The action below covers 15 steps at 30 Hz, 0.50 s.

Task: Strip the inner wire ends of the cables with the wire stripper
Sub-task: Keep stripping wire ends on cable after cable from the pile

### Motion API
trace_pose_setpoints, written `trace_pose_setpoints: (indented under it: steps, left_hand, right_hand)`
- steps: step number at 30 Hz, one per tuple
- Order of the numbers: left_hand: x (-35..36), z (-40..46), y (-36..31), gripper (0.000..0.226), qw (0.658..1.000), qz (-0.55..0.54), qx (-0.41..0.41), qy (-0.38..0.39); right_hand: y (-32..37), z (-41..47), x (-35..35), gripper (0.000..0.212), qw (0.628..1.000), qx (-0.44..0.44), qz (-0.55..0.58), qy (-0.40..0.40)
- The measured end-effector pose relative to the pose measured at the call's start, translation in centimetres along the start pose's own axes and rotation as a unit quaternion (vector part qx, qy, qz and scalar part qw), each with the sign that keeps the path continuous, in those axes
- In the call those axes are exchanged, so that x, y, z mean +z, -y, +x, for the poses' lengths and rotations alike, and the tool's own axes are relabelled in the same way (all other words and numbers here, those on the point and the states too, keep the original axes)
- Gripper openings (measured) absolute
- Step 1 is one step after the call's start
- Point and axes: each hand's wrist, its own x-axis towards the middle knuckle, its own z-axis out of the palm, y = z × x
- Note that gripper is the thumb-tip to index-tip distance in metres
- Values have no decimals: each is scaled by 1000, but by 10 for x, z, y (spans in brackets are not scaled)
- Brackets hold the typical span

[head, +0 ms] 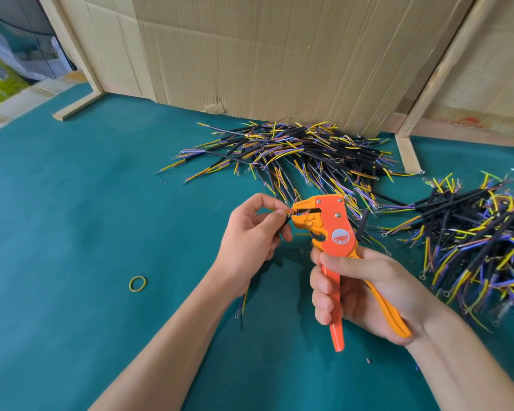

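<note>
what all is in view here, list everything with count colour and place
wire stripper: one, orange with yellow handle trim, held upright at centre
held cable: one, black with coloured inner wires, its end at the stripper's head
cable pile: one heap, black with yellow and blue ends, far centre by the cardboard
second cable pile: one heap, same colours, right edge
rubber band: one, yellow, on the mat left of the arms
table mat: one, teal
cardboard wall: brown, behind the table
left hand: fingers pinch the held cable
right hand: grips the stripper handles
</note>
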Motion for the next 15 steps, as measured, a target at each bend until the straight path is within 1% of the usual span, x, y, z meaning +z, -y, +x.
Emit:
trace_pose_setpoints:
  steps: [3, 12, 13, 15]
  left_hand:
    - [0, 1, 0, 13, 1000, 5, 1, -2]
    - [-1, 1, 0, 13, 1000, 4, 5, 1]
    - [-1, 1, 0, 13, 1000, 2, 5, 1]
    - [-1, 1, 0, 13, 1000, 2, 3, 4]
  right_hand:
    - [0, 1, 1, 41, 1000, -1, -1, -4]
    - [-2, 1, 2, 22, 1000, -3, -14, -19]
    - [-3, 2, 3, 24, 999, -10, -18, -27]
    - [-4, 4, 2, 35, 998, -30, -31, -50]
